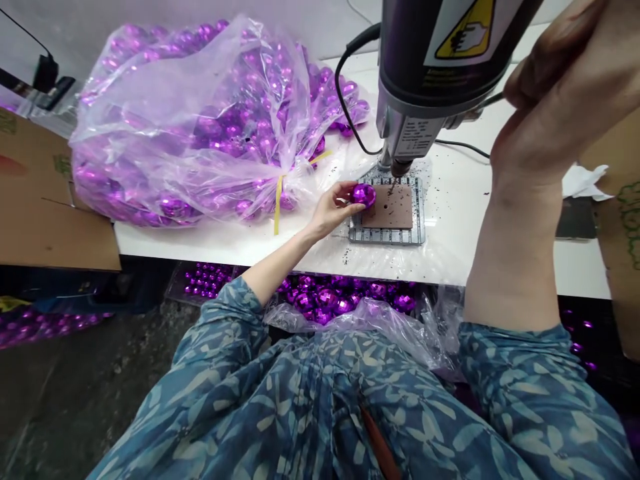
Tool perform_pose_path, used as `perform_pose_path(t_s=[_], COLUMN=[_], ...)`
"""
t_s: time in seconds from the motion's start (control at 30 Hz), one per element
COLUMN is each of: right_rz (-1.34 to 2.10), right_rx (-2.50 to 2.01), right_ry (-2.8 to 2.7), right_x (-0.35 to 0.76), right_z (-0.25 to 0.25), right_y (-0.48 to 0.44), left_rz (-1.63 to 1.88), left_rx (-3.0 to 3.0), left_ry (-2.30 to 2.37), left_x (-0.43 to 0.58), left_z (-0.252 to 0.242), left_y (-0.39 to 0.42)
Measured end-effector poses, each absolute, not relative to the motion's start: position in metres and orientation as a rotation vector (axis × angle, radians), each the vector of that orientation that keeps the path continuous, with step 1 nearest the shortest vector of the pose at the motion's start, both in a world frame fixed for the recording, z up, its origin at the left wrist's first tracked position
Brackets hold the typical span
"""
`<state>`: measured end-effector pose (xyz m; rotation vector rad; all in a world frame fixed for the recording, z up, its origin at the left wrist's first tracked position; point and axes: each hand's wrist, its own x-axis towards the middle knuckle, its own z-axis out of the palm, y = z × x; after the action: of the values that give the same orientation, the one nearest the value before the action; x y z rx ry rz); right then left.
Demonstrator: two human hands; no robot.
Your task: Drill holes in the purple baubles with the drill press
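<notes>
My left hand (332, 212) pinches a shiny purple faceted ball (364, 195) between thumb and fingers. The ball is at the left edge of a brown board (400, 217) with a small dark hole in it. That board lies on the slotted metal base (418, 235) of a bench drill press (435, 73). Above the board, to the right of the ball, points the drill bit (393, 185). My right hand (565, 87) is raised beside the drill press on its right, fingers curled closed; what they grip is hidden.
A large tied clear bag (190, 120) of purple balls lies on the white table (450, 260) at left. More purple balls (325, 300) sit in plastic below the front edge. Cardboard boxes (50, 193) flank the table. A black cable (345, 87) hangs by the drill; dark shavings are scattered around.
</notes>
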<state>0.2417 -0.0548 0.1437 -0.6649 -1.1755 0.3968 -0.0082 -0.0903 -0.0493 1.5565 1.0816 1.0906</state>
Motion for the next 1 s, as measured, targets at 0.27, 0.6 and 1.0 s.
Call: perform_pose_path(t_s=[0.27,0.6,1.0], right_rz=[0.321,0.325,0.243], right_rx=[-0.583,-0.608,-0.544], right_ry=[-1.127,-1.149,-1.079], right_x=[0.233,0.233,0.232], right_z=[0.152,0.154,0.14], right_y=[-0.058,-0.063,-0.038], left_rz=[1.061,1.06,1.104], left_rx=[1.773,1.868,1.804], left_ry=[1.087,1.151,1.141], left_x=[0.027,0.042,0.043], left_z=[-0.073,-0.071,-0.067], left_y=[-0.075,-0.08,-0.08])
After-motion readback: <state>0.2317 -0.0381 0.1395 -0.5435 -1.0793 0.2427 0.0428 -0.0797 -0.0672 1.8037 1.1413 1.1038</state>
